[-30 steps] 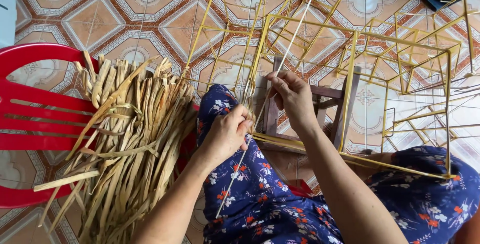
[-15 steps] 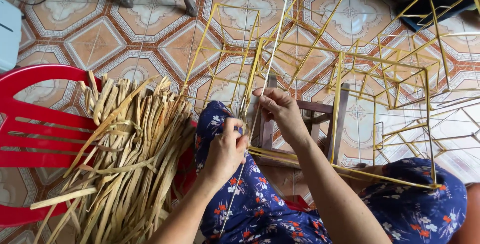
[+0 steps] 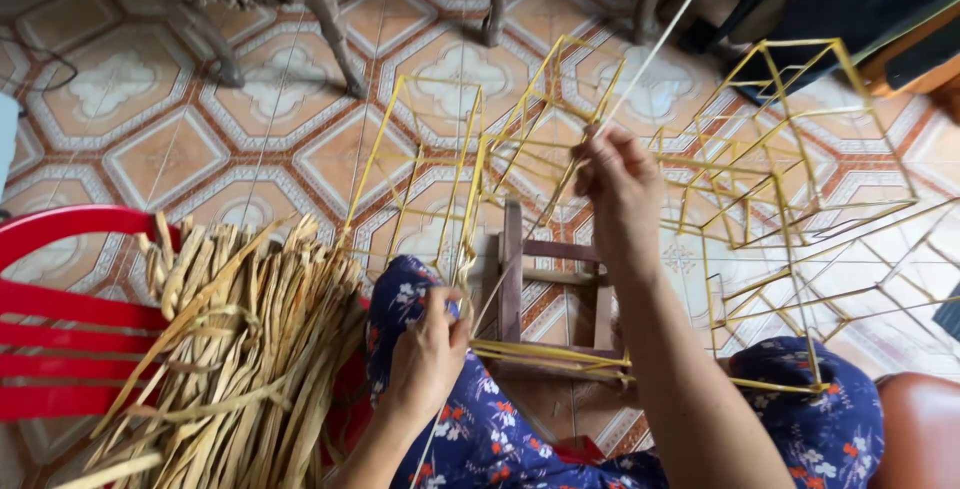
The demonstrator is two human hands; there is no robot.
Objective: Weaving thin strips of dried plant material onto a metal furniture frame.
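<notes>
Yellow frame (image 3: pixel 520 164) between hands; right fingers (image 3: pixel 600 154) pinch strand (image 3: pixel 655 44), left fingers (image 3: pixel 440 324) closed on frame.

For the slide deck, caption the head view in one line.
Seated person's right hand pulls a pale strand up from a yellow stick frame; left hand steadies it beside dried leaf strips.

Floor: orange-and-cream patterned octagon tiles (image 3: pixel 170 149), daylit. Dark wooden furniture legs (image 3: pixel 335 34) at top; red plastic chair (image 3: pixel 60 329) left.

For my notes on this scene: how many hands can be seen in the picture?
2. The left hand is low, over the knee, beside the dry leaves. The right hand is raised at the yellow frame.
</notes>
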